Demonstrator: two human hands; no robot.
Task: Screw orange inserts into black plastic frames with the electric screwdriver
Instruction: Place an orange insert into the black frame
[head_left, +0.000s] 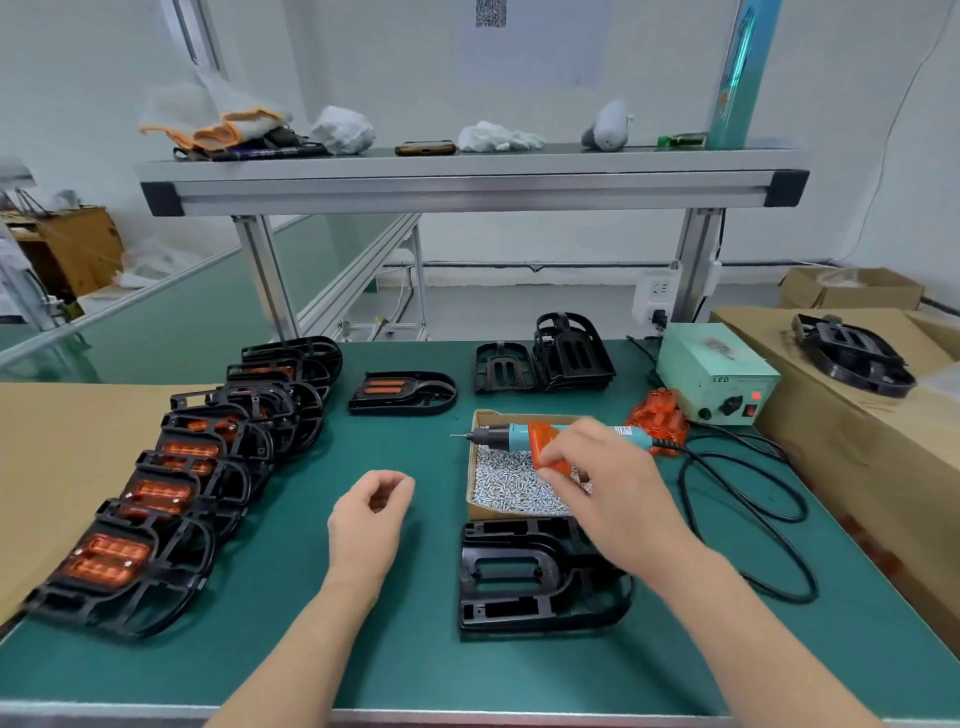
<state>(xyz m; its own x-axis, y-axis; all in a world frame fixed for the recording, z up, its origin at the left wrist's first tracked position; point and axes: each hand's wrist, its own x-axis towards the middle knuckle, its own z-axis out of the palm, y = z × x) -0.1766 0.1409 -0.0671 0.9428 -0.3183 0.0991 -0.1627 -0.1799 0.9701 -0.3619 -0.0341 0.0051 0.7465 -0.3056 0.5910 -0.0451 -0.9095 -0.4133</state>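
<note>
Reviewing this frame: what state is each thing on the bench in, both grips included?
Right-hand grip: holds an orange insert over the screw box.
Left-hand grip: fingers curled, contents unclear.
Electric screwdriver: lying across the box, unheld.
Front frame: empty, no insert.
Left row of frames: inserts fitted.
Power supply: red lamp lit.

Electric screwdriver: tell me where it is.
Head view, right of centre: the electric screwdriver lies across the screw box, at its far edge, beyond the right hand.
</note>
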